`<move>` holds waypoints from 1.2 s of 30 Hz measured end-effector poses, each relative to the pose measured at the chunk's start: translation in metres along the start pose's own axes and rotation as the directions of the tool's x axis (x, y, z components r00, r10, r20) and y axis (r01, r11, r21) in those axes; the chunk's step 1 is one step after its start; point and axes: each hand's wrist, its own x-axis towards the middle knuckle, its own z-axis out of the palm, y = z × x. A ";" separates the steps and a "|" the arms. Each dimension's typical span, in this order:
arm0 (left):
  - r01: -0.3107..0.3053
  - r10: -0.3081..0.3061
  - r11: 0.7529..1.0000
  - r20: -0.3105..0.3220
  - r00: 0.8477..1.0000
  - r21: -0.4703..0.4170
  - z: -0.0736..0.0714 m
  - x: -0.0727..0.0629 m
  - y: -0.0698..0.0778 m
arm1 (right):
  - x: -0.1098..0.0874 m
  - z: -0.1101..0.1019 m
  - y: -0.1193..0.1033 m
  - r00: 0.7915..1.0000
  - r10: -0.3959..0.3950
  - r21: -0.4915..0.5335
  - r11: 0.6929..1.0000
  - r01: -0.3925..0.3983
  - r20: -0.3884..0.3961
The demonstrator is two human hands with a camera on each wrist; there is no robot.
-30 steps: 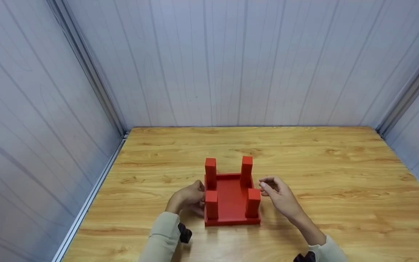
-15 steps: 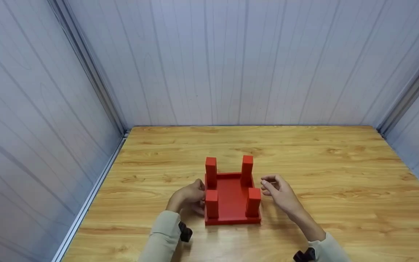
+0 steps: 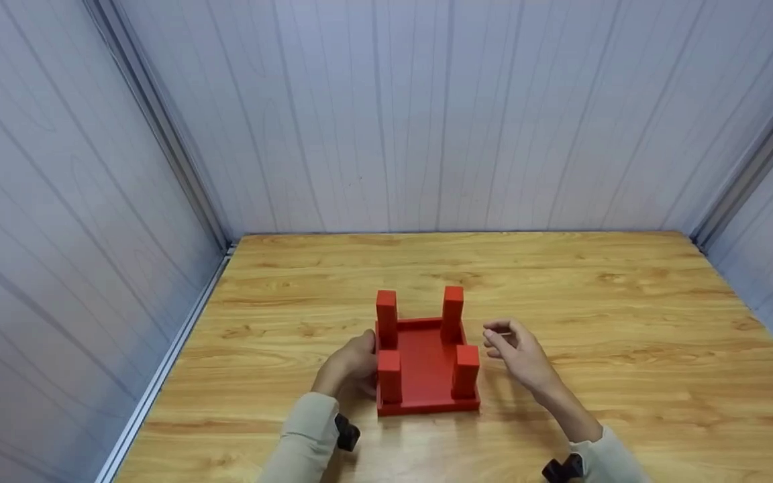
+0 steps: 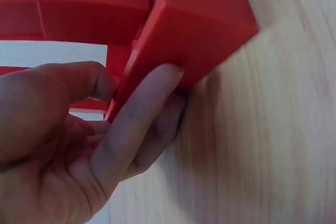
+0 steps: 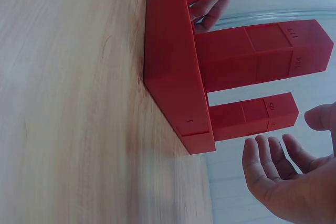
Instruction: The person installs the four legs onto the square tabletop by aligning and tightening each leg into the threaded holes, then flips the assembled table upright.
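Observation:
A red rimmed panel (image 3: 427,369), shaped like a small table turned upside down, lies on the wooden tabletop with several square posts standing at its corners. My left hand (image 3: 353,362) grips its left edge. In the left wrist view, the thumb is at the rim's inner side while the fingers (image 4: 144,114) press the outer wall (image 4: 205,40). Apart from the panel, my right hand (image 3: 524,359) hovers just to its right, fingers loosely curled around nothing. Small digits mark the posts (image 5: 262,56) in the right wrist view.
The wood-grain tabletop (image 3: 594,288) spreads out around the panel. Pale panelled walls (image 3: 359,121) stand behind it and at both sides, with a metal strip (image 3: 165,376) along the left edge. A black wrist device (image 3: 347,433) sits by the left sleeve.
My right hand has drifted very slightly away from the panel, widening the gap a little. The left hand keeps its grip, and the panel stays practically where it was.

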 end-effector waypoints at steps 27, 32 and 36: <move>-0.185 0.259 0.939 -0.244 0.934 0.290 0.004 -0.003 0.012 | 0.009 -0.006 -0.006 1.000 0.014 -0.011 1.000 -0.014 0.012; -0.208 0.347 0.894 -0.321 0.881 0.396 0.009 -0.004 0.015 | 0.012 -0.006 -0.004 1.000 0.007 -0.033 0.999 -0.006 0.031; -0.196 0.356 0.892 -0.365 0.861 0.407 0.012 -0.004 0.015 | 0.014 -0.007 -0.002 0.998 0.005 -0.052 0.999 -0.001 0.066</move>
